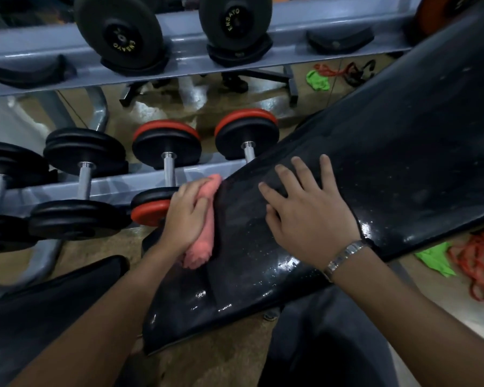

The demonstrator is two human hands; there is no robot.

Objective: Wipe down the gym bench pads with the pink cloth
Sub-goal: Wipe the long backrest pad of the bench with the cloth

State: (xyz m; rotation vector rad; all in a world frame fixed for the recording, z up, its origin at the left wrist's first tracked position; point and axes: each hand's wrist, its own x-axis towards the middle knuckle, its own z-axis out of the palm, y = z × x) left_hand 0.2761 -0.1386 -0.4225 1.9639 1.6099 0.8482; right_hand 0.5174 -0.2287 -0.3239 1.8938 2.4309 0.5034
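Left hand [186,216] gripped the cloth [204,247] with fingers curled round the bunched roll, pressing it against the left edge of the pad [375,163]. Right hand [305,216] lay flat on the pad top, fingers spread, near the cloth but apart from it. Pad surface was wet: droplets, glossy streaks at the lower end. Watch [344,256] on right wrist. Dumbbells [166,146] on the rack [118,185] behind.
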